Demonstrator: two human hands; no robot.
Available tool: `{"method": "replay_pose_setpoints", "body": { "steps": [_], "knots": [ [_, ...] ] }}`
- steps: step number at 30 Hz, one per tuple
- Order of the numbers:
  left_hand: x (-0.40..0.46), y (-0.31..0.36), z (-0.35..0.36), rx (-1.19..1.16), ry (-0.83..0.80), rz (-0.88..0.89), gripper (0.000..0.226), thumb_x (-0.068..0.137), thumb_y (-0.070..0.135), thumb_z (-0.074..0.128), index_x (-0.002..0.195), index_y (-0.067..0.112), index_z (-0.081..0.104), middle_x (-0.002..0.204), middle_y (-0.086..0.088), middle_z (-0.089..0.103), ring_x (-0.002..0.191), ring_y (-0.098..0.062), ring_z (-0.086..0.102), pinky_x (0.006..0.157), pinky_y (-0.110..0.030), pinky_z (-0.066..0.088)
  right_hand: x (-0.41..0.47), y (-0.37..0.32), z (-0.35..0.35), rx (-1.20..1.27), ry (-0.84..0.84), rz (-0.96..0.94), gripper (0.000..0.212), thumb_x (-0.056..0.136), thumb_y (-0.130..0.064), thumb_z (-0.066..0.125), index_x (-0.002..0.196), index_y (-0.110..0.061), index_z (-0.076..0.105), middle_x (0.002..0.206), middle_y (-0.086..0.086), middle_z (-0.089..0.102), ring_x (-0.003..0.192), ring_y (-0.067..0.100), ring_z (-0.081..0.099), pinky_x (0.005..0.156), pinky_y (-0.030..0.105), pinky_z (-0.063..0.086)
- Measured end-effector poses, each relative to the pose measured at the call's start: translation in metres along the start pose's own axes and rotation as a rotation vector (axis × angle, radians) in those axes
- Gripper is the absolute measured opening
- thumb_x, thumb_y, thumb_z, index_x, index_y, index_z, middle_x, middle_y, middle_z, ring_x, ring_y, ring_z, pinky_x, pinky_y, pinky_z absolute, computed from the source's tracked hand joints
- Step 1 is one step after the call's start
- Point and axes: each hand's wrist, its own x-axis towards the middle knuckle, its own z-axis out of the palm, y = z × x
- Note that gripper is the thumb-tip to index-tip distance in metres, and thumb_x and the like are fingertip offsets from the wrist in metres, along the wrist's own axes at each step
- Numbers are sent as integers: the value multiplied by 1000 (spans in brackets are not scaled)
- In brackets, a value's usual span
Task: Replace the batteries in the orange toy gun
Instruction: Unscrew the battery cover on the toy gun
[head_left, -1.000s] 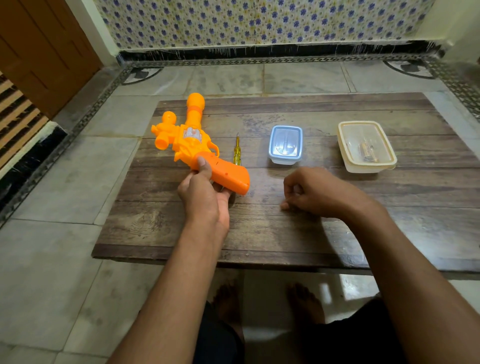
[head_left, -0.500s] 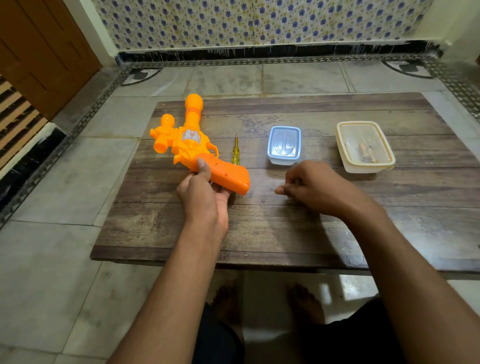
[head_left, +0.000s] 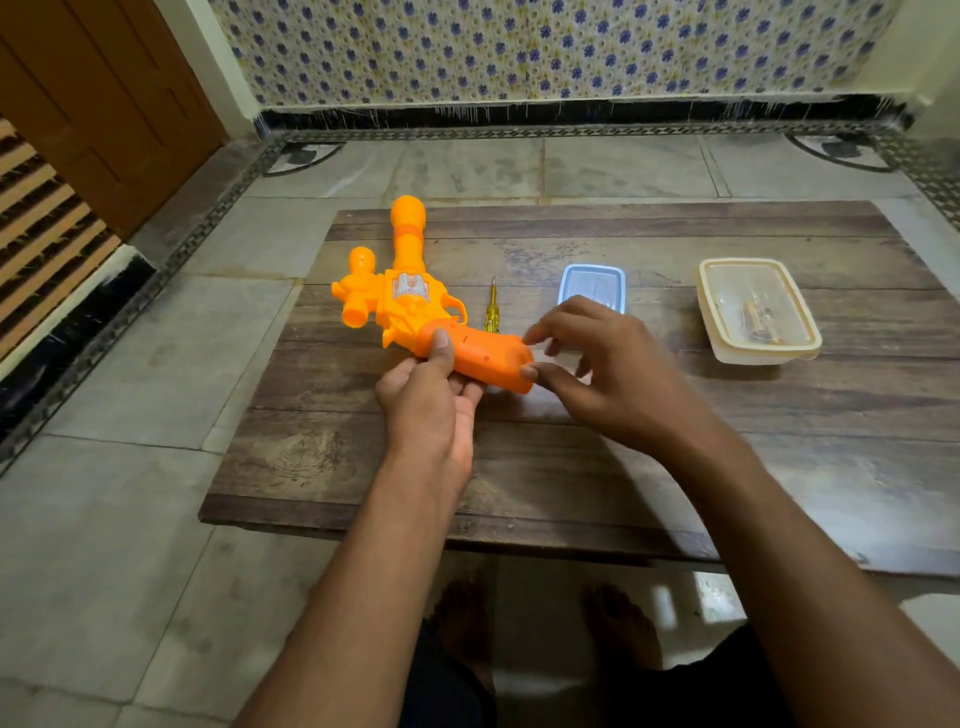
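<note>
The orange toy gun (head_left: 410, 306) lies on the left part of the wooden table (head_left: 675, 457), barrel pointing away from me and handle towards the middle. My left hand (head_left: 431, 410) grips the handle, thumb on top and fingers underneath. My right hand (head_left: 608, 374) is at the handle's butt end, with thumb and index fingertip pinching its two corners and the other fingers spread above. A yellow screwdriver (head_left: 491, 312) lies just behind the handle. Small batteries show through the clear lid of a cream container (head_left: 758, 312) at the right.
A small blue lidded box (head_left: 592, 280) sits behind my right hand, partly hidden by the fingers. The table stands low on a tiled floor; my bare feet (head_left: 618, 623) are under its near edge. A wooden door is at the far left.
My right hand left the table in front of me, opened from a loose fist and moved left to the gun's handle end. The left hand kept its grip and the gun barely shifted.
</note>
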Motion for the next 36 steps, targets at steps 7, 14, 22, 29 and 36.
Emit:
{"method": "replay_pose_setpoints", "body": {
  "steps": [7,14,22,29,36],
  "knots": [
    [1,8,-7,80,-76,-10,7,93,-1,65,97,5,67,97,-16,75,85,-23,76,69,-37,64,9,-18,20,-132,-63,-112,46,84,-16,72,130,-10,68,134,9,68,115,30,68,96,42,57],
    [4,14,-7,105,-52,-11,5,94,6,67,99,8,68,90,-15,77,74,-22,78,61,-38,64,9,-30,34,-294,-19,-165,46,70,-3,75,116,-2,72,121,20,73,107,39,71,82,46,61],
    [5,15,-12,240,-62,53,5,93,16,70,91,12,72,84,-11,78,73,-21,76,62,-35,63,13,-40,39,-406,-25,-135,41,83,-7,70,124,-2,67,131,21,68,117,40,67,79,53,62],
    [6,15,-10,213,-53,63,8,94,13,70,87,9,69,75,-10,76,65,-20,75,53,-30,59,10,-48,43,-491,62,-173,25,76,-5,75,101,-7,73,107,14,77,95,35,75,57,40,60],
    [7,16,-11,210,-39,78,8,92,12,73,86,9,68,71,-8,73,63,-19,73,57,-35,62,6,-42,39,-257,163,-207,21,77,-5,73,97,-12,75,88,9,78,69,34,73,51,42,58]
  ]
}}
